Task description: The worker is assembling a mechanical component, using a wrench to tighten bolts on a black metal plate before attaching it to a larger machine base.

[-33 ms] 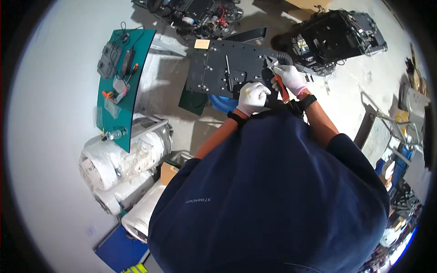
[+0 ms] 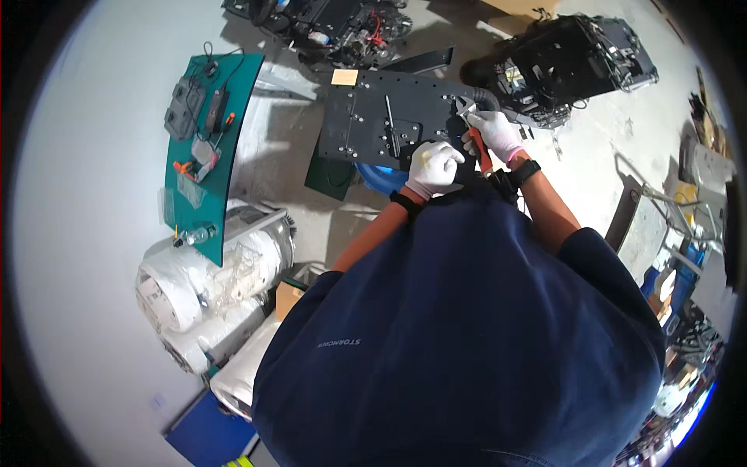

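Observation:
A dark flat machine panel (image 2: pixel 366 117) studded with several bolts lies in front of me. My right hand (image 2: pixel 498 134), in a white glove, is closed around the red handle of an adjustable wrench (image 2: pixel 479 148). The wrench's silver jaws (image 2: pixel 465 106) point away from me, over the panel's right end. My left hand (image 2: pixel 436 167), gloved too, has its fingers curled in at the panel's near edge; whatever they hold, if anything, is hidden. On the panel, left of the wrench, rests a slim screwdriver-like tool (image 2: pixel 391 124) with a silver shaft.
A black corrugated hose (image 2: pixel 485 100) is beside the panel's right end. Black machine units stand beyond, at far left (image 2: pixel 334 31) and far right (image 2: pixel 576 62). A green table (image 2: pixel 204 167) on the left bears tools and a bottle. Below it lie plastic-wrapped cylinders (image 2: pixel 210 272). A blue tub (image 2: pixel 380 177) sits under the panel.

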`<state>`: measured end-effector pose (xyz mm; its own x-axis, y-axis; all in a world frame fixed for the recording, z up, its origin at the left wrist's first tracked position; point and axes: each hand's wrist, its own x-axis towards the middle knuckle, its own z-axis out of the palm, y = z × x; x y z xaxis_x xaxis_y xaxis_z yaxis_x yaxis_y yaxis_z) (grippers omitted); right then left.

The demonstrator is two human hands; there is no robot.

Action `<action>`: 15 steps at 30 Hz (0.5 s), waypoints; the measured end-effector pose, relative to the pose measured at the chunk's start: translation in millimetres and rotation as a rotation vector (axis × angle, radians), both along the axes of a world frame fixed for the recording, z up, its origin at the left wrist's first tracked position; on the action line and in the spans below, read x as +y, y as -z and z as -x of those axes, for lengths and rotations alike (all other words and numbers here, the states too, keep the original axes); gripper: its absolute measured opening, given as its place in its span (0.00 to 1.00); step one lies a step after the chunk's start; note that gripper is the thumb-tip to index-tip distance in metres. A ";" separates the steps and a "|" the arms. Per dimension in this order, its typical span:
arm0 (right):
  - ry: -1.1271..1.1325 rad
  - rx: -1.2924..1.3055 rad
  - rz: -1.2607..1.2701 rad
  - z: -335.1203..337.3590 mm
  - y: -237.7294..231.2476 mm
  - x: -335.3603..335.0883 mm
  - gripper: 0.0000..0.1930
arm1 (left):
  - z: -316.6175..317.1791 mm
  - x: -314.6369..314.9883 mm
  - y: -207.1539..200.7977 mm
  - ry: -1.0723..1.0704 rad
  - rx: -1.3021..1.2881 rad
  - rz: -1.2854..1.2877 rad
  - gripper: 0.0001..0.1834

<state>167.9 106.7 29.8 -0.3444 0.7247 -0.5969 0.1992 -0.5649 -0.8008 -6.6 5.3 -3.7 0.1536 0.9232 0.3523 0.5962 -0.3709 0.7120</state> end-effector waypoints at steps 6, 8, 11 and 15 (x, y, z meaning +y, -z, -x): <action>0.084 -0.014 -0.174 8.5 34.8 -7.2 0.13 | 3.1 -1.0 9.0 0.051 -0.104 -0.077 0.05; 0.212 0.037 -0.023 23.2 6.9 -11.4 0.12 | 8.5 3.9 8.7 0.072 -0.141 -0.099 0.03; 0.185 -0.019 -0.123 17.4 40.9 -17.0 0.14 | 11.4 -3.8 9.4 0.080 -0.165 -0.085 0.04; 0.250 0.022 -0.068 37.4 26.4 -21.7 0.15 | 21.9 -4.7 11.8 0.089 -0.217 -0.052 0.04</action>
<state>130.4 85.0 3.4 -0.1620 0.8273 -0.5378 0.0420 -0.5387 -0.8414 -28.5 0.6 -15.5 0.1494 0.8889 0.4331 0.3949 -0.4552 0.7981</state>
